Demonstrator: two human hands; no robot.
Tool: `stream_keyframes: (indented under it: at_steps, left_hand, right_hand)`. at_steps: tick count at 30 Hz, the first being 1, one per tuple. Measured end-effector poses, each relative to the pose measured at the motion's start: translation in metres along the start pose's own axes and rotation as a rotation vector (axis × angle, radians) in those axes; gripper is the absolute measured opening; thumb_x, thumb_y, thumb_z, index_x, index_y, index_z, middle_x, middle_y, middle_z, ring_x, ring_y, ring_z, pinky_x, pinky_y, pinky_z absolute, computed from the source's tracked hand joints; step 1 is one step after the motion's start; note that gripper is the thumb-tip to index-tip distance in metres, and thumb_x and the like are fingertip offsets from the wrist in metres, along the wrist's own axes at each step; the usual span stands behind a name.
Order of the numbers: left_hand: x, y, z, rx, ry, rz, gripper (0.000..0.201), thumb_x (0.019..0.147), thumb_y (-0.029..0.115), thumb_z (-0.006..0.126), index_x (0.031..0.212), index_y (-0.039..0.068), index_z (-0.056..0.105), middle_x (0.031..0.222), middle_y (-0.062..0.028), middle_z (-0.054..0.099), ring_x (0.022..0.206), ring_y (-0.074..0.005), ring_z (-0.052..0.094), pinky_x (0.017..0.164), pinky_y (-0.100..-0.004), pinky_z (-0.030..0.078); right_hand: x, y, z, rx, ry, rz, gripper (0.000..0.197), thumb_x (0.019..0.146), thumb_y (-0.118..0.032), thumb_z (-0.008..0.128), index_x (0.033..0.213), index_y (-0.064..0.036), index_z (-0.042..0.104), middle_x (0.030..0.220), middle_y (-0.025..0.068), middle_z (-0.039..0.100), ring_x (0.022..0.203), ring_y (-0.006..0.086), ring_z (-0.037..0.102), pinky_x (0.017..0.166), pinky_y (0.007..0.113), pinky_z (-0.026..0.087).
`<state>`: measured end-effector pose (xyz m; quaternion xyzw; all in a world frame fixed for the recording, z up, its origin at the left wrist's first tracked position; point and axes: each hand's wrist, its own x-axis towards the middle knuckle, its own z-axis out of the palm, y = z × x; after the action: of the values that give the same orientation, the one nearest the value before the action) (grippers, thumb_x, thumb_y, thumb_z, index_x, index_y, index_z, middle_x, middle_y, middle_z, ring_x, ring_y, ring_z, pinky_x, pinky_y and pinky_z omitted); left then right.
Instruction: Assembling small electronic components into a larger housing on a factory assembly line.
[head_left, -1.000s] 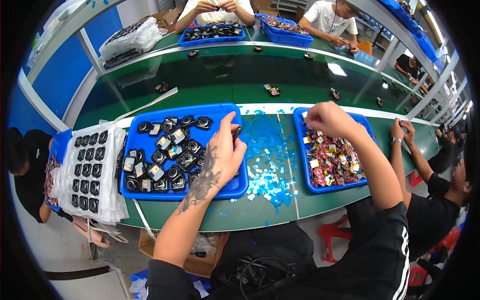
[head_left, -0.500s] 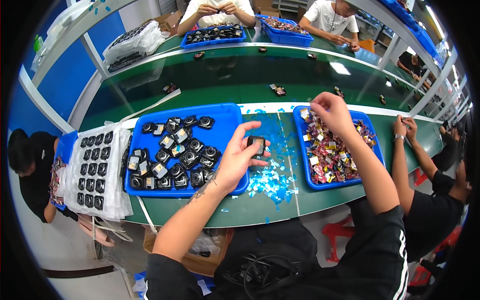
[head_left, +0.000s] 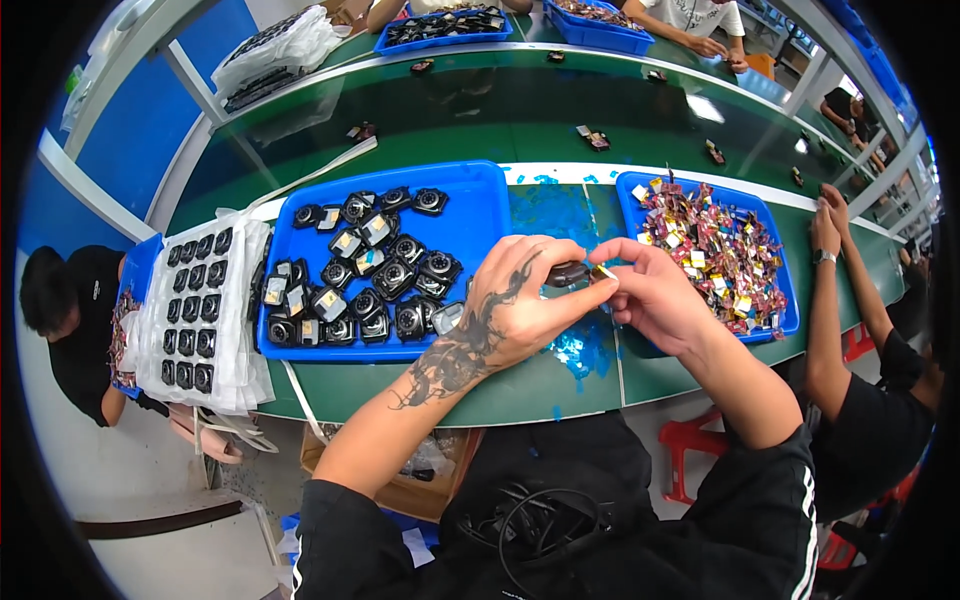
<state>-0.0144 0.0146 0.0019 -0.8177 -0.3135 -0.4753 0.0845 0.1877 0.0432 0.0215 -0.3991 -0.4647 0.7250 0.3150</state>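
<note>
My left hand point(head_left: 512, 308), its back up, grips a small black plastic housing point(head_left: 567, 275) between thumb and fingers. Close against it, my right hand point(head_left: 652, 292) pinches a tiny pale-and-gold piece point(head_left: 601, 271) at the housing's edge. Fingers hide much of both parts, so I cannot tell whether they are joined. To the left, a blue tray point(head_left: 480, 200) holds several similar black housings point(head_left: 400, 275) with round lens-like rings. On the right stands another blue tray point(head_left: 632, 190), heaped with small red, gold and white flexible circuit pieces point(head_left: 715, 250).
Blue film scraps point(head_left: 578, 352) lie between the trays. White sheets point(head_left: 225, 370) at far left carry rows of black housings. Beyond a pale rail, a green conveyor point(head_left: 480, 115) bears scattered parts. A co-worker's arms point(head_left: 826, 270) are at the right; other people sit opposite and at left.
My right hand has come from the right tray to meet my left. The left hand has turned back-up, still holding the housing. The whole view has shifted slightly.
</note>
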Motion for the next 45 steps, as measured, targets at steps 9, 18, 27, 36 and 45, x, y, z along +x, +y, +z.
stream_keyframes:
  at_steps: [9,18,27,36,45]
  left_hand:
    - [0.000,0.009,-0.002,-0.576,-0.055,-0.548,0.011,0.075,0.007,0.077,0.086,0.007,0.075,0.109,-0.0091,0.054,0.094,-0.0191,0.058,0.084,-0.0309,0.047]
    - [0.000,0.005,-0.004,-0.576,-0.150,-0.603,0.011,0.076,0.012,0.076,0.086,0.009,0.074,0.110,-0.0115,0.054,0.100,-0.0261,0.059,0.085,-0.0355,0.049]
    - [-0.002,0.006,-0.001,-0.488,-0.161,-0.552,0.011,0.075,0.011,0.077,0.085,0.007,0.074,0.109,-0.0119,0.055,0.099,-0.0239,0.059,0.086,-0.0336,0.048]
    - [-0.004,0.004,-0.001,-0.560,-0.180,-0.587,0.013,0.075,0.011,0.077,0.086,0.007,0.075,0.110,-0.0116,0.055,0.098,-0.0225,0.060,0.087,-0.0329,0.048]
    - [-0.001,0.006,0.004,-0.207,-0.098,-0.256,0.018,0.069,0.007,0.078,0.086,0.007,0.073,0.101,-0.0095,0.059,0.093,-0.0254,0.061,0.073,-0.0328,0.050]
  right_hand:
    - [-0.003,0.007,0.004,-0.579,0.294,-0.519,0.015,0.095,-0.011,0.054,0.104,-0.0024,0.062,0.087,0.0031,0.062,0.081,0.0069,0.055,0.072,0.023,0.044]
    - [-0.023,-0.028,0.016,-0.631,0.010,-0.310,0.013,0.088,-0.013,0.066,0.085,-0.0004,0.066,0.075,-0.0014,0.060,0.069,0.0025,0.050,0.058,0.020,0.039]
    - [-0.016,-0.014,0.015,-0.432,-0.010,-0.257,0.015,0.094,-0.014,0.058,0.089,0.0001,0.061,0.074,-0.0029,0.057,0.067,0.0010,0.048,0.057,0.019,0.039]
    - [-0.016,-0.021,0.013,-0.645,-0.042,-0.262,0.019,0.095,-0.017,0.057,0.089,0.0002,0.061,0.071,-0.0022,0.055,0.065,0.0025,0.047,0.057,0.021,0.040]
    - [0.016,0.003,-0.001,-0.943,0.226,-0.385,0.012,0.094,-0.013,0.056,0.096,-0.0022,0.060,0.072,0.0077,0.059,0.064,0.0257,0.059,0.059,0.032,0.046]
